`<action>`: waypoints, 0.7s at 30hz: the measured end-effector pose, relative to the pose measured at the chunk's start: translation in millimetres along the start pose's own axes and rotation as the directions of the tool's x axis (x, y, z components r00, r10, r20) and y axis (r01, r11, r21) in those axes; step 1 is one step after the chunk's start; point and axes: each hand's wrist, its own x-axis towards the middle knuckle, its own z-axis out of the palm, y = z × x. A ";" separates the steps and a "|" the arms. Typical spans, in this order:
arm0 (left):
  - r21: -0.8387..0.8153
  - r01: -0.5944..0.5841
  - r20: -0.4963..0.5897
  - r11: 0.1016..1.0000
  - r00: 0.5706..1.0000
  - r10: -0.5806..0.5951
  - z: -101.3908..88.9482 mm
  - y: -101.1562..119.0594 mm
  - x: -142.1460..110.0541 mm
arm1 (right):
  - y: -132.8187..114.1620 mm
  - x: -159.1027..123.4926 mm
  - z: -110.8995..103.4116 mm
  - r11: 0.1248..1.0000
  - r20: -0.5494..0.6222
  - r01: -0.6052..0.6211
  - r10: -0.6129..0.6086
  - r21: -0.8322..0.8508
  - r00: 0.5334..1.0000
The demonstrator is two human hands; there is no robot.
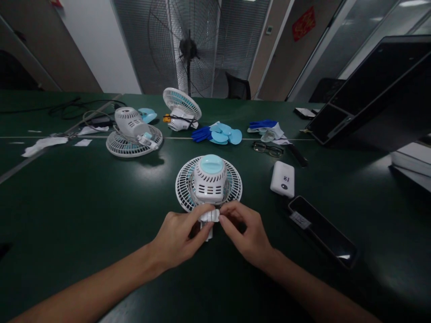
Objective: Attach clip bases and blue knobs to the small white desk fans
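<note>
A small white fan (209, 180) with a light blue cap lies face down on its round grille in the middle of the dark green table (84, 197). Both of my hands meet at its near side. My left hand (180, 237) pinches a small white bracket or clip piece (209, 218) that juts from the fan's body. My right hand (245, 233) pinches the same white piece from the right, fingers closed on it.
Two more small fans (133, 132) (181, 110) lie further back, with loose blue blades (224, 133), blue gloves (262, 124), glasses (267, 148), a white box (283, 179), a black phone (321, 229), a laptop (363, 85) at right and cables at back left.
</note>
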 end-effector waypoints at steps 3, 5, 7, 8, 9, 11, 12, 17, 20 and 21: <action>0.006 0.005 0.000 1.000 1.000 -0.005 0.3 0.3 -0.8 | 6.5 1.3 -12.6 0.951 0.030 0.265 -0.264 -0.162 0.964; 0.000 0.007 -0.002 1.000 1.000 -0.007 0.7 0.3 -1.6 | 8.7 2.4 -14.8 0.933 0.058 0.309 -0.304 -0.182 0.951; -0.004 0.006 -0.008 1.000 1.000 -0.006 1.2 -0.1 -2.0 | 8.8 2.9 -11.5 0.965 0.028 0.228 -0.227 -0.128 0.974; -0.004 0.003 -0.013 1.000 1.000 -0.003 1.5 -0.5 -2.2 | 8.4 3.0 -8.7 0.984 0.017 0.160 -0.159 -0.077 0.987; -0.002 0.000 -0.020 1.000 1.000 0.000 1.8 -1.0 -2.2 | 7.6 3.0 -5.6 0.996 0.014 0.088 -0.088 -0.019 0.996; 0.000 -0.005 -0.029 1.000 1.000 0.005 2.3 -2.1 -2.3 | 5.7 3.4 0.1 0.995 0.019 -0.024 0.022 0.094 1.000; 0.001 -0.005 -0.031 1.000 1.000 0.005 2.6 -2.6 -2.4 | 4.6 3.9 2.5 0.988 0.021 -0.061 0.059 0.139 0.998; -0.003 0.008 -0.010 1.000 1.000 -0.008 2.5 -2.7 -3.0 | -0.8 7.1 10.3 0.915 0.065 -0.274 0.267 0.297 0.962; -0.004 0.012 0.006 1.000 1.000 -0.012 1.6 -1.2 -1.9 | -1.2 5.3 8.5 0.918 0.078 -0.270 0.258 0.292 0.963; -0.003 0.013 0.008 1.000 1.000 -0.012 1.3 -0.8 -1.4 | -0.5 4.0 6.3 0.946 0.050 -0.202 0.196 0.252 0.979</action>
